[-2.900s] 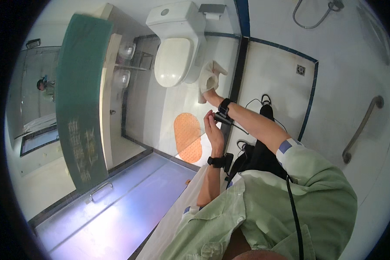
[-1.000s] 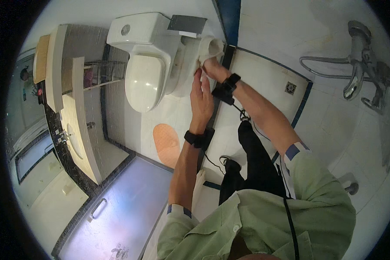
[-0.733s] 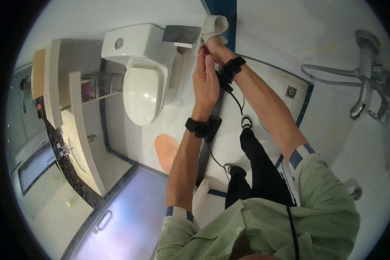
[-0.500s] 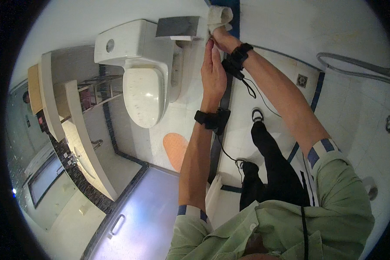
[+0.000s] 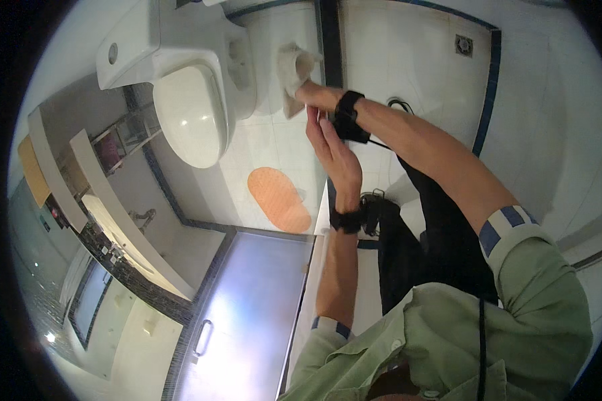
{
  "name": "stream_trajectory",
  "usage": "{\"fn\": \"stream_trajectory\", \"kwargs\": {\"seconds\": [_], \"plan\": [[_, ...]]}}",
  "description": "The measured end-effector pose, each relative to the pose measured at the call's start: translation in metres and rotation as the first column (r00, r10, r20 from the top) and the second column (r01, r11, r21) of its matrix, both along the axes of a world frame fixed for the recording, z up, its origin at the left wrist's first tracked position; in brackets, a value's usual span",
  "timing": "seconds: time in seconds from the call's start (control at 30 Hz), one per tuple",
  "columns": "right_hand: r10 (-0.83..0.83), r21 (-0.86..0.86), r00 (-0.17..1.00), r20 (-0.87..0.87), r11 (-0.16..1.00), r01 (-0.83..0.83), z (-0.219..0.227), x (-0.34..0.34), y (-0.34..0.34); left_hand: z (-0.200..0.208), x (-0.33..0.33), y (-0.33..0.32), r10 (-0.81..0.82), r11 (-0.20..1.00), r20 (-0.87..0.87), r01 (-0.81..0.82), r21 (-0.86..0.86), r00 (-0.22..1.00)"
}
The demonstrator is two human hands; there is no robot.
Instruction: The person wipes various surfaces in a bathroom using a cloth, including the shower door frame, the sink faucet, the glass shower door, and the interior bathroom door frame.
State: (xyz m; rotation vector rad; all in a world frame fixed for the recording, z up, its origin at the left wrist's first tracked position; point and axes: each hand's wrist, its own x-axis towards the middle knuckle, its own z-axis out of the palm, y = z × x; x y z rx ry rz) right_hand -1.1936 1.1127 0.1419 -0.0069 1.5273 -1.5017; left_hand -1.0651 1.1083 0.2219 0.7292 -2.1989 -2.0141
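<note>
My right hand [image 5: 314, 95] reaches out with a pale cloth [image 5: 291, 77] gathered about its fingers. The cloth is slightly blurred and hangs over the white tiled floor, so the fingertips are hidden. Close beside the right wrist is my left hand [image 5: 338, 157], its fingers stretched out and held near each other. Nothing shows in it. Whether its fingertips touch the right wrist I cannot tell. Each wrist wears a black strap with a small dark device.
A white toilet [image 5: 194, 117] with its lid down stands at the left. An orange mat [image 5: 274, 194] lies on the floor. A dark sill [image 5: 332, 50] divides the floor; a square drain [image 5: 463, 45] lies right of it. A frosted door [image 5: 247, 301] and a basin counter [image 5: 137, 247] are lower left.
The cloth and my right hand have come down and left from the dark strip at the top. My left hand has moved down and slightly right. The whole view has shifted.
</note>
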Motion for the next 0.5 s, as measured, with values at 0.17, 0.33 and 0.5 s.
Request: {"fn": "stream_trajectory", "kwargs": {"seconds": [0.17, 0.33, 0.5], "plan": [[0.186, -0.025, 0.976, 0.115, 0.983, -0.184, -0.022, 0.146, -0.02, 0.002, 0.149, -0.008, 0.039, 0.996, 0.053, -0.044, 0.081, 0.998], [0.267, -0.086, 0.951, 0.155, 0.963, -0.256, -0.032, 0.259, -0.061, -0.017, 0.248, -0.052, 0.229, 0.971, 0.099, -0.234, 0.041, 0.968], [0.281, -0.121, 0.932, 0.23, 0.958, -0.26, -0.05, 0.352, -0.085, -0.05, 0.317, -0.113, 0.299, 0.905, 0.203, -0.345, 0.25, 0.932]]}}
